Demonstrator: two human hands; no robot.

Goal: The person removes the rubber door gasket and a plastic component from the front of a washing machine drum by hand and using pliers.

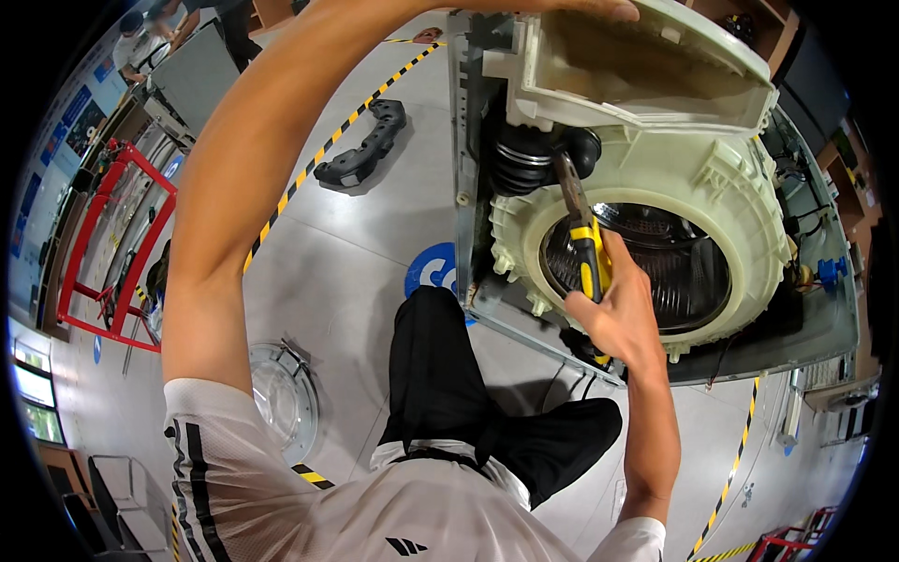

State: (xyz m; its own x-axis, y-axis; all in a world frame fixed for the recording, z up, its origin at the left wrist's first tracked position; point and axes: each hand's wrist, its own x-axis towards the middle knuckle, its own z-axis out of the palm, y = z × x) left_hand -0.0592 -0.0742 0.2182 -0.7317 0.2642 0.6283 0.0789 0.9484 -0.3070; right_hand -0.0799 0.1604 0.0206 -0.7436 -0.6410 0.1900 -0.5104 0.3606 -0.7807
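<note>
Pliers [582, 245] with yellow-and-black grips sit at about two o'clock from the picture's centre, long axis running nearly upright, jaws up toward twelve o'clock and grips down toward six.

Starting at nine o'clock, a red metal frame [105, 245] stands on the grey floor [346, 272]. At about seven o'clock a round glass door [281, 398] lies flat beside the person's shoulder. Near eleven o'clock a black curved moulded part [363, 145] rests on the floor just beside a yellow-and-black floor stripe [318, 159].

Rising from the lower left, the left arm crosses to twelve o'clock, where the left hand [599, 9] lies along the top edge of a cream plastic dispenser housing [646, 66]. Only the edge of that hand shows, so I cannot tell how its fingers are set.

Below the housing a black ribbed rubber hose [524, 159] joins the cream outer tub [740, 201] of an opened washing machine, with the steel drum [655, 262] showing through the tub's round mouth. The plier jaws reach up to the hose at its joint; whether they actually bite it is too small to tell.

The right hand [623, 314], at about three o'clock, is wrapped tightly round the grips, fingers curled closed. The hose lies straight up the tool's axis from those fingers, and the right hand is far nearer to it than the left.
</note>
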